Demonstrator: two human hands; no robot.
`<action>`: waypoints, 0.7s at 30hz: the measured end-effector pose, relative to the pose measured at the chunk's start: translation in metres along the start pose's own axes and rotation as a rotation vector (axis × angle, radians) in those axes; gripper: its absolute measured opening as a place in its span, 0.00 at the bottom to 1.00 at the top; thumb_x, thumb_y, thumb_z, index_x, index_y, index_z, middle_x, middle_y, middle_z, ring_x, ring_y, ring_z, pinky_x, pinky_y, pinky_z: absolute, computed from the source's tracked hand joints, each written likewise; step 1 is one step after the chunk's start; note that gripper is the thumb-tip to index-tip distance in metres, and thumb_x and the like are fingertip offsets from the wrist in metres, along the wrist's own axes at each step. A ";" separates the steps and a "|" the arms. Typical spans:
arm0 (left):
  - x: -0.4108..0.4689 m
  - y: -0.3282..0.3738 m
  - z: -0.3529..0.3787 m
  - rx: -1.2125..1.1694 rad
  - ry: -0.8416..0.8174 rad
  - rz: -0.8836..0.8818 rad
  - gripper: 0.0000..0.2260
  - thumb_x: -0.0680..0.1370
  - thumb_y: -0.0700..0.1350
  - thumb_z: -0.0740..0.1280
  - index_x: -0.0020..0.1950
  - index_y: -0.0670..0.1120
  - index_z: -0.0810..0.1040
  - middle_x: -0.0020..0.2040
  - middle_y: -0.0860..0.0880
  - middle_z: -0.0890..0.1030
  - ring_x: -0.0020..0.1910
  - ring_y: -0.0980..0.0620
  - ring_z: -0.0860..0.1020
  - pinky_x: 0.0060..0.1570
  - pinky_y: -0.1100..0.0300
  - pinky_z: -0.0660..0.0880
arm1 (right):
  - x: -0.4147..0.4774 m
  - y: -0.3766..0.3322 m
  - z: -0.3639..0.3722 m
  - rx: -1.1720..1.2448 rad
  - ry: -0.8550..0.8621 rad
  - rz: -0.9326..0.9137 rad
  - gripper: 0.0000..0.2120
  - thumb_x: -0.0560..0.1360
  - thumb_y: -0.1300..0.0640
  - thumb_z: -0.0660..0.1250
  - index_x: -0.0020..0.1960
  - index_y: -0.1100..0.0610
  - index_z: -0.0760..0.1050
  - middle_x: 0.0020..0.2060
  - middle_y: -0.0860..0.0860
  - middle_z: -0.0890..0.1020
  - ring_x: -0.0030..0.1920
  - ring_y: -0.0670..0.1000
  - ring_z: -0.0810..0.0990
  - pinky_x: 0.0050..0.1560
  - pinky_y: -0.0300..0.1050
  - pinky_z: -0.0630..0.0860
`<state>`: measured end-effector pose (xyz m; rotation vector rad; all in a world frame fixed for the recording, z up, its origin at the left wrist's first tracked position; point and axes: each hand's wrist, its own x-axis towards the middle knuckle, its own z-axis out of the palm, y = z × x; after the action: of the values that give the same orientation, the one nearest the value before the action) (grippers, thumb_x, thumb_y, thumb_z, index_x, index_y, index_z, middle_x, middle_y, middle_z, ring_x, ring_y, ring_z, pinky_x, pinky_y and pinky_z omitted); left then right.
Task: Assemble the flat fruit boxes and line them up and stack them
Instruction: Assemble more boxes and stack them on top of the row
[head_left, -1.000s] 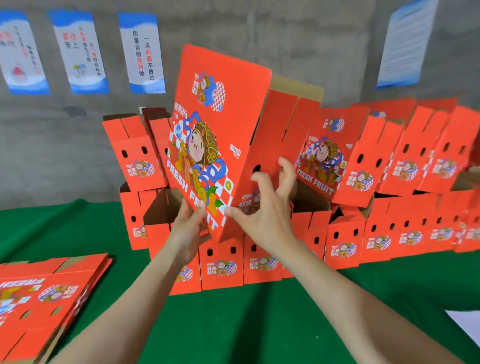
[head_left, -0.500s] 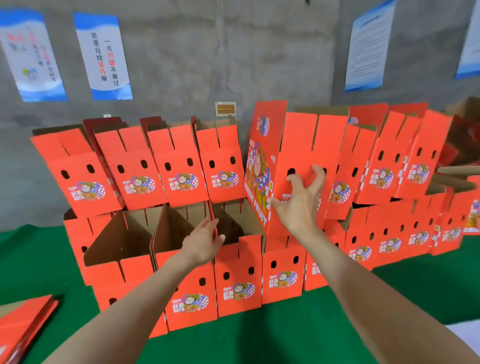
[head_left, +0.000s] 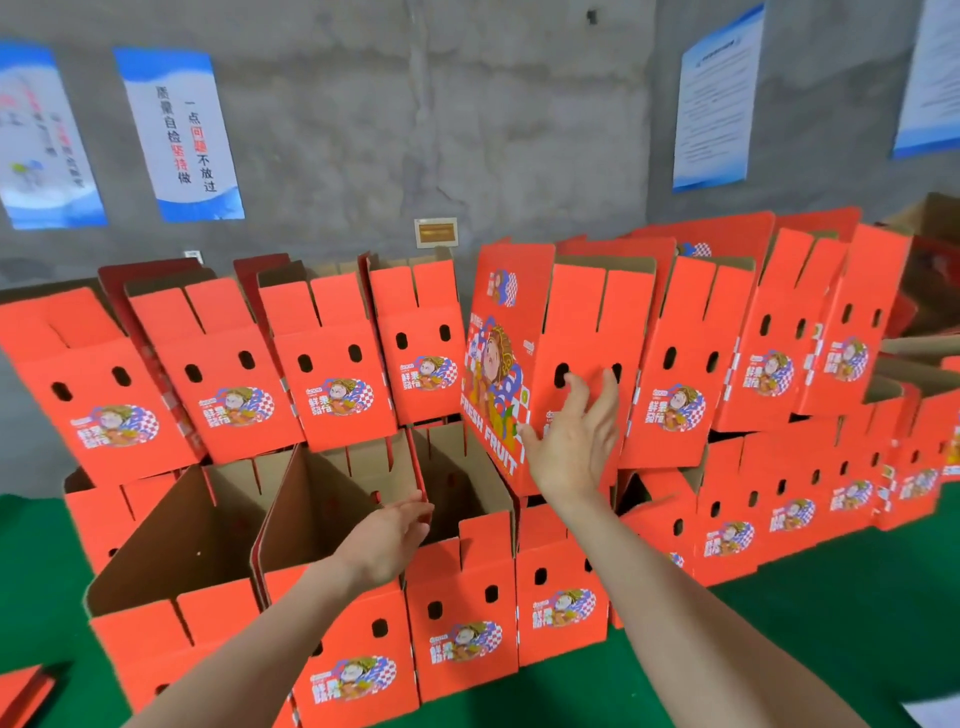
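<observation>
The right hand (head_left: 574, 441) lay open, fingers spread and nearly straight, its fingertips against the vent-hole end of an assembled fruit box (head_left: 597, 317); it pressed rather than gripped. The left hand (head_left: 387, 538) was relaxed, its fingers resting at the top edge of a side wall of a lower-row box (head_left: 462, 597), holding nothing.

The assembled fruit box stood in the upper row, leaning back, with its large printed side turned to the left. It sat just beside the boxes to its right (head_left: 691, 338), with the left-hand upper boxes (head_left: 332, 364) close by on its other side.

Assessment: the step in hand appeared to be seating this box in line. Done well, the push should go low and square on the end panel, so the base slides back without twisting. The left hand should steady the open box beneath, whose thin wall carries the load. The end face should finish level with its neighbours, and the lean should match theirs.

The work surface was covered in green cloth (head_left: 779, 649). Flat boxes (head_left: 23, 691) showed at the lower left corner. Behind the stack rose a bare concrete wall (head_left: 493, 130) bearing blue-and-white posters (head_left: 179, 135).
</observation>
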<state>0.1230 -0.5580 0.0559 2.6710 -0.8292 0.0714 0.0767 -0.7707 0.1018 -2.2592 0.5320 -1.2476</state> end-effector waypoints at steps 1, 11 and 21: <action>0.001 0.001 0.002 -0.001 0.002 0.003 0.19 0.83 0.46 0.56 0.74 0.46 0.66 0.77 0.48 0.59 0.75 0.51 0.59 0.70 0.63 0.56 | -0.001 -0.002 0.000 -0.005 0.032 -0.038 0.38 0.66 0.58 0.77 0.72 0.56 0.63 0.75 0.61 0.53 0.75 0.65 0.52 0.71 0.64 0.57; 0.004 0.000 0.004 -0.005 0.066 0.018 0.17 0.83 0.45 0.55 0.72 0.49 0.69 0.76 0.51 0.61 0.74 0.51 0.63 0.68 0.63 0.60 | 0.016 -0.026 0.005 -0.906 -0.436 -0.588 0.18 0.73 0.55 0.64 0.63 0.54 0.73 0.76 0.63 0.43 0.74 0.65 0.32 0.62 0.73 0.27; -0.007 -0.010 -0.001 -0.067 0.067 0.034 0.19 0.83 0.42 0.54 0.75 0.46 0.64 0.77 0.47 0.60 0.76 0.51 0.57 0.71 0.64 0.53 | 0.017 -0.042 0.007 -0.944 -0.539 -0.436 0.12 0.73 0.51 0.65 0.55 0.53 0.77 0.76 0.65 0.43 0.72 0.69 0.32 0.63 0.74 0.30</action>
<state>0.1226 -0.5456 0.0524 2.5778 -0.8411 0.1388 0.0948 -0.7445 0.1350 -3.4882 0.4812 -0.4922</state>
